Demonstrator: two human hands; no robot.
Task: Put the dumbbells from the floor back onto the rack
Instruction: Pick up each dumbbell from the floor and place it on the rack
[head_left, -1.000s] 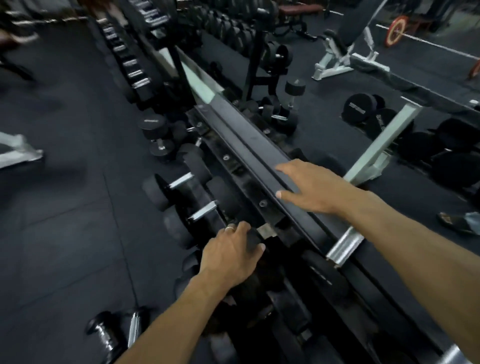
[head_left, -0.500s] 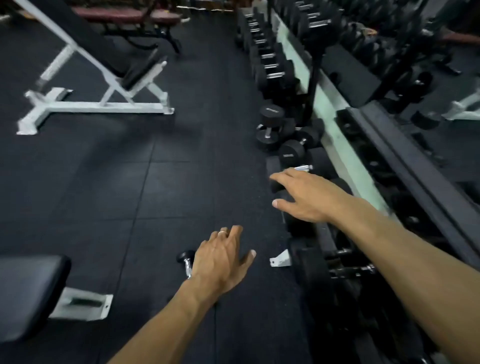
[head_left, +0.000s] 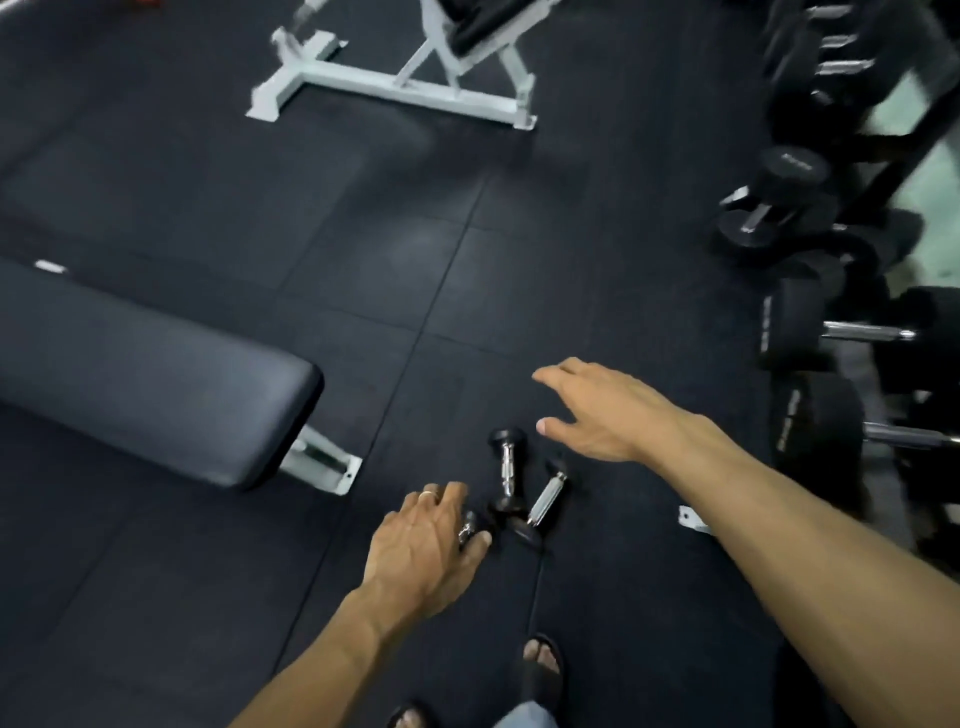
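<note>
Head view, left to right: a black padded bench (head_left: 156, 374) stands on the dark rubber floor (head_left: 363, 234). The left hand (head_left: 423, 545) reaches down, its grip apart, fingers spread over a small dumbbell (head_left: 469, 525) that is mostly hidden — contact cannot be told. Just beside lie two more small dumbbells on the floor — one (head_left: 506, 470) pointing away, another (head_left: 543, 501) angled. The right hand (head_left: 602, 410) hovers above them, grip apart, holding nothing. The rack (head_left: 852, 332) with large dumbbells stands at far right.
</note>
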